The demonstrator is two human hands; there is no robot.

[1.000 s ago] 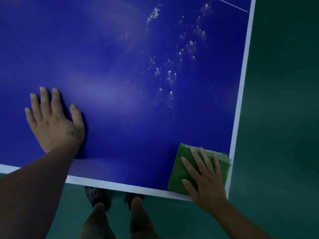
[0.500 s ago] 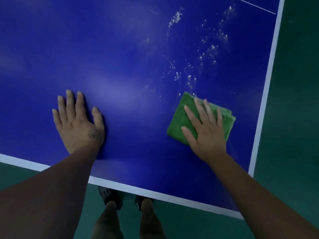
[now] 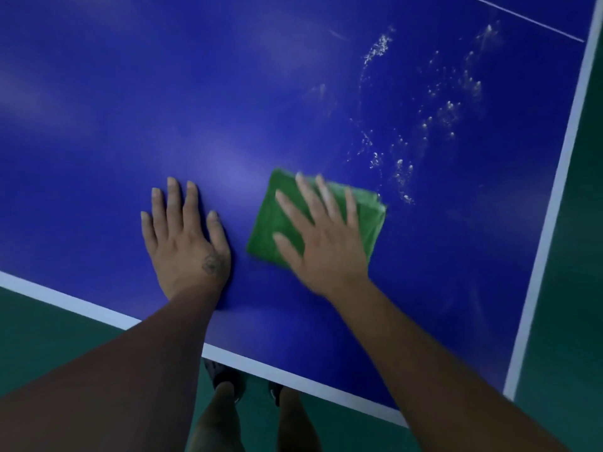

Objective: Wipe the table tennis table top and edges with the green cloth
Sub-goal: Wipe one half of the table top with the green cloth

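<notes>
Green cloth [image 3: 268, 223] lies half hidden under my blurred right hand [image 3: 326, 252], fingers spread; left hand [image 3: 186, 246] flat on the table [image 3: 98, 125] beside it.

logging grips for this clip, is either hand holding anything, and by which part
Nothing is gripped. The right hand presses flat, fingers straight, on the top face of the folded green cloth; the left hand lies flat on the table top.

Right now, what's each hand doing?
Left hand: open, flat on the table top.
Right hand: open, pressing on the green cloth.
</notes>
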